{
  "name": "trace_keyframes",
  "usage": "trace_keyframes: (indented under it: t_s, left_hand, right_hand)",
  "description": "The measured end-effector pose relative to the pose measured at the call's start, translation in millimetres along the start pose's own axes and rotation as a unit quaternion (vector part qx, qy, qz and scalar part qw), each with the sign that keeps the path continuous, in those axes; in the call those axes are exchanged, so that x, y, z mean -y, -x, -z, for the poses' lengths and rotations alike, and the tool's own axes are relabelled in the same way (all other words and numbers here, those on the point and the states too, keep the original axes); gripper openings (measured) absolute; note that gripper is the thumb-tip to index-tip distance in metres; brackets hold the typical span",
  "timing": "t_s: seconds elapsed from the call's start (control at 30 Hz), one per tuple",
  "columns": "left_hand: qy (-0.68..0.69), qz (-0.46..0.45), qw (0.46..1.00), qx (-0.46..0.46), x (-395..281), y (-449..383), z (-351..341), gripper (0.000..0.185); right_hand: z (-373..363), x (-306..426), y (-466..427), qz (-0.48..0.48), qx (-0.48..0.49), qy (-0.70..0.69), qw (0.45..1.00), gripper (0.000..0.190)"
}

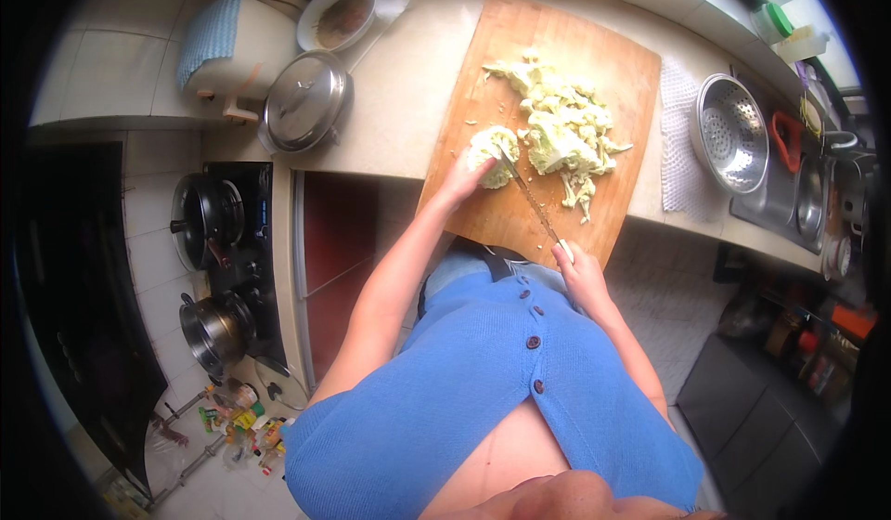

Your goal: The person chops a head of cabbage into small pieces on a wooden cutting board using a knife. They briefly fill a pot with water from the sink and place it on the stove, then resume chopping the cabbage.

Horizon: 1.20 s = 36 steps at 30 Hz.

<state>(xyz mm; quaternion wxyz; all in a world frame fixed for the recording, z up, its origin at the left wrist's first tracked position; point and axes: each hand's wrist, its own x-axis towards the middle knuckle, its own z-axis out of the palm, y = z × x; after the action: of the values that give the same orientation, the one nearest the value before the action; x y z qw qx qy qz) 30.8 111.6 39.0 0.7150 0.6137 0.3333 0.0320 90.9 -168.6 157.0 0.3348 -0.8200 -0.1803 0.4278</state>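
My left hand (465, 177) grips a piece of cauliflower head (493, 145) on the left part of a wooden cutting board (480, 220). In my right hand (579, 269), near the board's front edge, is the light handle of a kitchen knife (532, 203). Its narrow blade slants up and left, and the tip end meets the cauliflower piece close to my left fingers. A heap of cut cauliflower florets (567, 126) lies just right of the held piece and stretches toward the back. Small crumbs are scattered around the blade.
Left on the counter (397, 123) stand a lidded steel pot (306, 102), a bowl (339, 17) with dark contents and a cloth-covered appliance (240, 53). At right, a steel colander (731, 133) sits beside a white textured mat (679, 137) and the sink (779, 203). Pans (202, 222) rest on the stove.
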Motion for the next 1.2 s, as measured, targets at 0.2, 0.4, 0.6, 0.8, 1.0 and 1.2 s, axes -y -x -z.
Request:
trace_keyframes:
  t_s: [0.2,0.4,0.6,0.8,1.0,1.2]
  left_hand:
    - [0.008,0.019,1.000,0.001,-8.4,-4.0,2.2,0.046]
    - [0.066,0.091,0.994,-0.011,-19.0,-4.8,3.1,0.044]
    - [0.099,0.094,0.990,0.015,-17.3,-2.0,1.0,0.044]
    - [0.132,0.122,0.984,-0.009,-18.0,-1.5,1.9,0.042]
    - [0.191,0.120,0.974,0.010,-8.2,9.5,11.8,0.048]
    - [-0.209,-0.066,0.975,-0.029,14.9,-11.9,6.6,0.064]
  right_hand:
    - [-10.5,21.4,-12.5,-0.004,-0.012,0.060,0.998,0.044]
    - [-14.0,20.2,-33.4,0.032,-0.010,0.064,0.997,0.050]
    - [-34.6,1.6,-79.8,0.041,-0.030,0.093,0.994,0.060]
    - [-42.2,-9.5,-81.7,-0.035,-0.004,-0.001,0.999,0.059]
    - [-34.4,-38.0,-58.7,-0.054,-0.052,-0.193,0.978,0.046]
    - [-6.6,-26.8,-22.1,0.005,-0.051,-0.100,0.994,0.046]
